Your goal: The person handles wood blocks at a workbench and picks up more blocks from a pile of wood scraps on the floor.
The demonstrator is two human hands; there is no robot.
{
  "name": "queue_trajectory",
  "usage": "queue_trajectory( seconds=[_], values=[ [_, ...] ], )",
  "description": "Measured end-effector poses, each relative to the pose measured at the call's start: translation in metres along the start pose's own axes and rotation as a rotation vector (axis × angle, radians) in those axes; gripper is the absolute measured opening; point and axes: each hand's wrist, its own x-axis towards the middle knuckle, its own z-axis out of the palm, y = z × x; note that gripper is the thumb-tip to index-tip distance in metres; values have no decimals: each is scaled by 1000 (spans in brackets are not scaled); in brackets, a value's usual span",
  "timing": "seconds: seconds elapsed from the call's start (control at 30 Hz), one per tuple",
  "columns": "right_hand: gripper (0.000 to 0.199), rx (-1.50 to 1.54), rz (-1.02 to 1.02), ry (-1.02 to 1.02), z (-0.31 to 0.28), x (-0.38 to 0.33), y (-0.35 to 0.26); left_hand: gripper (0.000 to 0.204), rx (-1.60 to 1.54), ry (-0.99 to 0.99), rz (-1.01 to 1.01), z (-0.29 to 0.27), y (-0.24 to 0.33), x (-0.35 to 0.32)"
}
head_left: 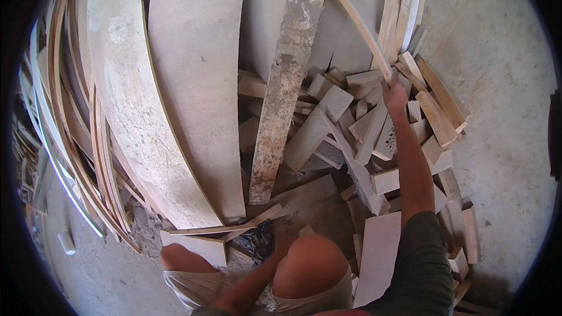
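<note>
My right hand [395, 95] is stretched out to the far right, its fingers closed round the lower end of a long, narrow wooden strip [362, 26]. That strip slants up and to the left, across a large panel. Below the hand lies a heap of short wood offcuts [336, 105]. My left hand [284, 244] is down between my knees, partly hidden by the right knee, and its fingers do not show clearly. Crumpled black plastic [257, 241] lies beside it, and a thin wooden strip [257, 222] lies just beyond.
Tall boards [196, 82] lean along the back left, with a stained plank [287, 90] in front. Bent strips [64, 99] stack at the far left. A flat board [379, 251] lies at my right. Concrete floor [497, 111] spreads beyond the offcuts; a white cylinder [67, 243] lies left.
</note>
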Motion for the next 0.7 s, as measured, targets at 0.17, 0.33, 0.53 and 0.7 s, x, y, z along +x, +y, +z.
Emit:
queue_trajectory(
  seconds=[0.17, 0.33, 0.53, 0.7],
  values=[
    [50, 169, -46, -28, -21, -7, -1, 93, 12, 586, -145, -209, 30, 109],
    [56, 361, -7, -147, -33, 1, 16, 117, 8, 1019, 0, -342, 20, 254],
    [68, 475, -16, -150, -22, -11, 8, 132, 25, 862, -273, -377, 8, 325],
    [72, 386, 73, -22, -17, 3, 2, 136, 4, 1076, -213, -378, -16, 291]
  ],
)
